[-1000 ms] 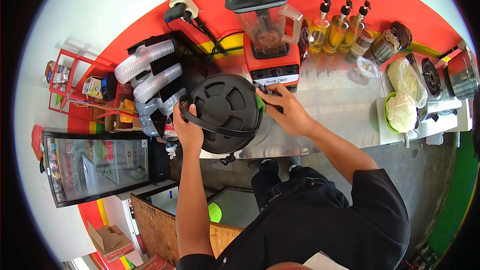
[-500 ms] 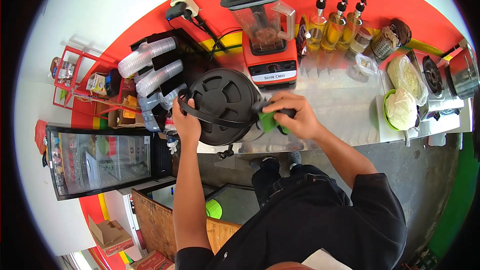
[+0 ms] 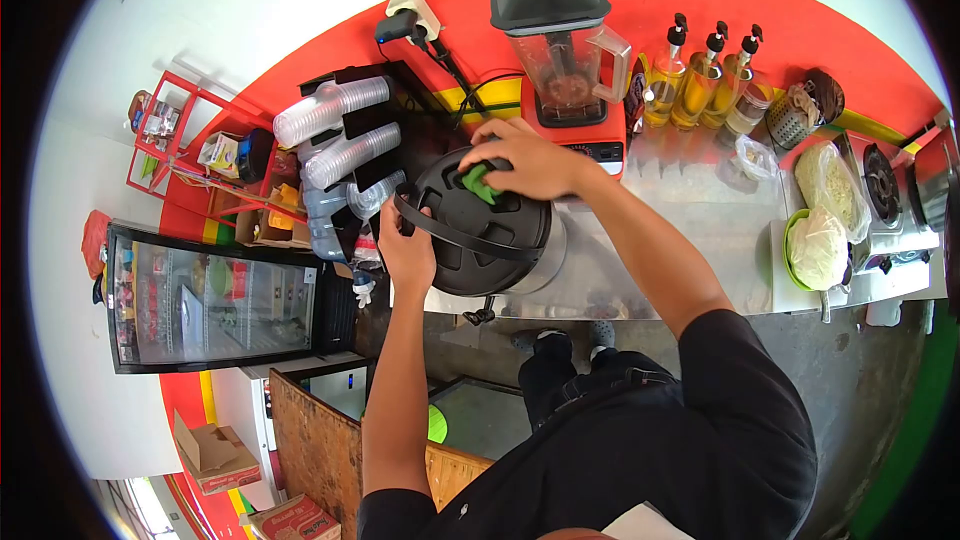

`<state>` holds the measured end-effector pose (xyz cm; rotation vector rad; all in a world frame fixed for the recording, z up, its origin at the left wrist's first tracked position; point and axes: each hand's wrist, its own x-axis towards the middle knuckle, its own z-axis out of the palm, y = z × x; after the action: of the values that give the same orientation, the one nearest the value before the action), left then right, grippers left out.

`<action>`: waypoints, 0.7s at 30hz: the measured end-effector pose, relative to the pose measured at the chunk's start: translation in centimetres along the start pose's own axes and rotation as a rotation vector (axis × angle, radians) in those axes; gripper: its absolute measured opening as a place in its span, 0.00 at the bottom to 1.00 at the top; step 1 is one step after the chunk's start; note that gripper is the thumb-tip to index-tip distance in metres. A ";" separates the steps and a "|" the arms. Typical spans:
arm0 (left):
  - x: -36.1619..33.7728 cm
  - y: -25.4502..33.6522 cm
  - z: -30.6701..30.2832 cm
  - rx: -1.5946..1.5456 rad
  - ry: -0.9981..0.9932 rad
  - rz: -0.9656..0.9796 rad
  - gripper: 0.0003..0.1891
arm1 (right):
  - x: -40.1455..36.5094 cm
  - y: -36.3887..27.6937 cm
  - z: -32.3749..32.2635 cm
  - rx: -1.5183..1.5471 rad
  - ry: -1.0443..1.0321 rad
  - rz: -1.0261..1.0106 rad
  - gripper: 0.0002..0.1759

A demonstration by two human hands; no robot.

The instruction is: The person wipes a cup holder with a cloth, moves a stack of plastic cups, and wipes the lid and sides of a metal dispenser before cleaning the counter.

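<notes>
A round container with a black ribbed lid (image 3: 450, 265) and a strap-like carry handle (image 3: 470, 240) stands on the steel counter. Part of its clear side (image 3: 548, 258) shows at the right, and a small black tap (image 3: 480, 311) juts from the front. My left hand (image 3: 405, 255) is closed around the handle near its left end, at the lid's edge. Pressed onto the lid's far part is a green cloth (image 3: 480, 183), bunched under the fingers of my right hand (image 3: 525, 162). The cloth's far side is hidden by that hand.
Behind stands a red blender (image 3: 565, 60) with a clear jug. Stacked plastic cups (image 3: 335, 110) are at the left. Pump bottles (image 3: 697, 90) line the wall, and a green bowl (image 3: 795, 260) with a bagged pale food sits right on the steel counter (image 3: 690, 260).
My right hand has moved left and away from me, carrying the green cloth from beside the container onto its lid. My left hand stays at the handle. The whole view has shifted slightly.
</notes>
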<state>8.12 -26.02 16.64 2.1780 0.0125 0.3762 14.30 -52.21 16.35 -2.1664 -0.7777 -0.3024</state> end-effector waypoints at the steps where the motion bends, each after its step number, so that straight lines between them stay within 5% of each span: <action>1: 0.0 0.0 0.0 -0.002 -0.005 0.007 0.22 | 1.3 1.2 0.1 0.089 -0.096 0.045 0.22; 7: -0.1 -0.2 0.6 -0.052 0.069 0.074 0.28 | 3.5 2.8 1.0 0.406 -0.234 0.193 0.28; 9: -0.2 -0.6 0.8 -0.120 0.114 0.008 0.28 | 2.4 3.4 2.7 0.489 0.044 0.342 0.28; 10: 0.4 -2.8 1.2 -0.050 0.197 0.148 0.26 | 1.5 2.6 2.3 0.637 0.081 0.393 0.27; 13: 0.1 0.2 0.5 0.035 0.133 0.093 0.25 | -2.7 0.5 2.1 0.894 0.227 0.511 0.26; 15: 0.0 1.3 0.2 0.093 0.127 0.185 0.26 | -5.9 0.1 2.8 0.616 0.292 0.376 0.26; 19: 0.4 1.5 0.0 0.239 0.050 0.338 0.28 | -9.2 -3.8 2.1 0.533 0.319 0.297 0.27; 21: 0.1 1.9 -0.1 0.234 0.049 0.296 0.28 | -9.0 -5.6 1.2 0.946 0.380 0.361 0.27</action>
<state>7.91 -27.05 18.23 2.4069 -0.2533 0.6221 3.75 -52.45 14.93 -1.2544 -0.2102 -0.1077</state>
